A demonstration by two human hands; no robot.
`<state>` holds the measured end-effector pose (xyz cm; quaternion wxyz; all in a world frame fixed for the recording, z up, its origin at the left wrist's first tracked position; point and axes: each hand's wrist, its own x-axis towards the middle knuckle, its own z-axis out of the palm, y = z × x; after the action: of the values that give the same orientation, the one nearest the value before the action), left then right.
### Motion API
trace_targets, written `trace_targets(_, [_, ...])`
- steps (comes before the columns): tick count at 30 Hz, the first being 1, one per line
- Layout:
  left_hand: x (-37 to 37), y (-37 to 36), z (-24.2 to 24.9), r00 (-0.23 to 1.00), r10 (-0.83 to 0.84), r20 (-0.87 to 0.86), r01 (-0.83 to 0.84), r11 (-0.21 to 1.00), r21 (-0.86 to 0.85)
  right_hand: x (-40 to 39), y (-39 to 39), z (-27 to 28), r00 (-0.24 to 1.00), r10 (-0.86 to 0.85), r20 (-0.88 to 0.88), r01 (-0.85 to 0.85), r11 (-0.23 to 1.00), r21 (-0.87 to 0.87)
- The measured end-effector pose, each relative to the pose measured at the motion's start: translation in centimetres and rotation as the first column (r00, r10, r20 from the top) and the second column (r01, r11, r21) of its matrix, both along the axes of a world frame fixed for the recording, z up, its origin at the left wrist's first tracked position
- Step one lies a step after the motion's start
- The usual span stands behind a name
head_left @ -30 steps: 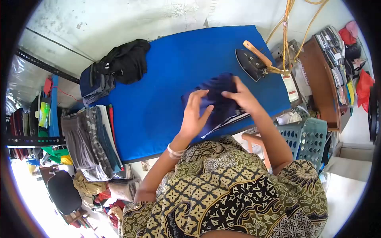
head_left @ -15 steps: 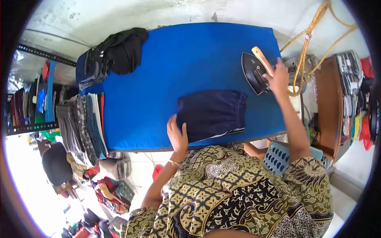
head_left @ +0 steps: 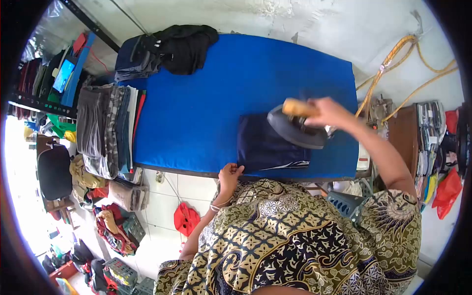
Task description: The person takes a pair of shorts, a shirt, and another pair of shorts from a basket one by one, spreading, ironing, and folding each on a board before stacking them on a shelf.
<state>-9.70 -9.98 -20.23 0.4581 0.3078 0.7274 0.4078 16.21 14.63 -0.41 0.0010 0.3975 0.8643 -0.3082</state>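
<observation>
Blue padding is covering the ironing table [head_left: 196, 128] that is filling the middle of the frame, and everything I am handling is lying on it. At the far left, racks are holding hanging clothes, with a dark chair [head_left: 54, 172] below them on the tiled floor. Just right of that, a stack of folded clothes [head_left: 108, 130] is sitting on the table's left edge, and a heap of dark garments [head_left: 167, 49] is lying at the upper left corner of the table. Down at the lower left, a basket [head_left: 120, 270] is sitting on the floor, its contents too small to tell, beside loose piles of cloth. No writing is readable anywhere.

My left hand [head_left: 229, 178] is resting at the near edge of the table, fingers curled loosely together against the rim, holding nothing I can make out, just beside the lower left corner of the folded navy shorts [head_left: 268, 147]. Those shorts are lying flat on the blue pad, right of centre. My right hand [head_left: 327, 110] is gripping the wooden handle of the iron [head_left: 295, 129], fingers wrapped tight round it, and the dark sole is hanging tilted over the upper right part of the shorts.

Further right, yellow cords [head_left: 393, 64] are trailing along the pale wall, and a wooden shelf [head_left: 405, 132] is carrying stacked cloth at the frame's right edge.
</observation>
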Motion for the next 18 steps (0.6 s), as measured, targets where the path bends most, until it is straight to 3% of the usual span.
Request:
trace_targets(2, [-0.3,-0.1,0.3,0.968,0.076,0.241,-0.057,0.995,-0.085,-0.8,-2.5,-5.3,0.975,-0.053,0.217,0.076,0.992,-0.101])
trace_targets(4, [-0.9,-0.3,-0.7,0.971,0.058,0.233,-0.048,0.998,-0.048,-1.6,-2.9,-6.2,0.968,-0.041,0.249,0.043,0.999,-0.004])
trace_targets(5, [-0.8,-0.8,-1.7,0.971,0.050,0.232,-0.041,0.998,-0.044,-1.1,-2.2,-5.6,0.961,-0.166,0.222,0.184,0.981,-0.062])
trace_targets(7, [-0.5,-1.3,0.2,1.000,-0.019,0.021,0.020,0.998,-0.067,0.3,-3.1,-5.1,0.891,-0.439,0.114,0.453,0.859,-0.238])
trace_targets(9, [-0.3,0.0,1.7,0.976,-0.050,-0.213,0.055,0.998,0.020,3.9,-1.5,-7.0,0.789,-0.590,0.171,0.613,0.742,-0.270])
trace_targets(10, [-0.6,0.6,1.8,0.975,-0.046,-0.219,0.054,0.998,0.030,5.6,-1.3,-7.2,0.737,-0.654,0.168,0.666,0.661,-0.346])
trace_targets(12, [-0.9,1.3,1.7,0.918,0.075,-0.390,0.022,0.971,0.238,8.6,-1.1,-7.4,0.675,-0.725,0.135,0.730,0.632,-0.260])
trace_targets(13, [-1.1,2.1,1.6,0.937,0.109,-0.331,-0.015,0.961,0.275,10.3,-1.3,-8.2,0.635,-0.767,0.097,0.762,0.600,-0.244])
trace_targets(14, [-1.0,3.0,1.6,0.935,0.114,-0.337,-0.019,0.962,0.272,11.8,-1.6,-9.1,0.627,-0.778,0.054,0.775,0.615,-0.147])
trace_targets(16, [-1.0,5.2,2.8,0.968,0.072,-0.239,-0.029,0.984,0.176,13.9,-1.2,-9.0,0.540,-0.841,-0.027,0.833,0.539,-0.123])
trace_targets(17, [-0.9,6.0,1.8,0.946,0.027,-0.324,0.027,0.986,0.162,17.0,0.4,-11.2,0.557,-0.807,0.196,0.828,0.558,-0.053])
trace_targets(18, [-0.9,7.1,1.0,0.910,-0.006,-0.414,0.072,0.987,0.144,15.3,-0.6,-9.4,0.614,-0.758,0.221,0.681,0.650,0.337])
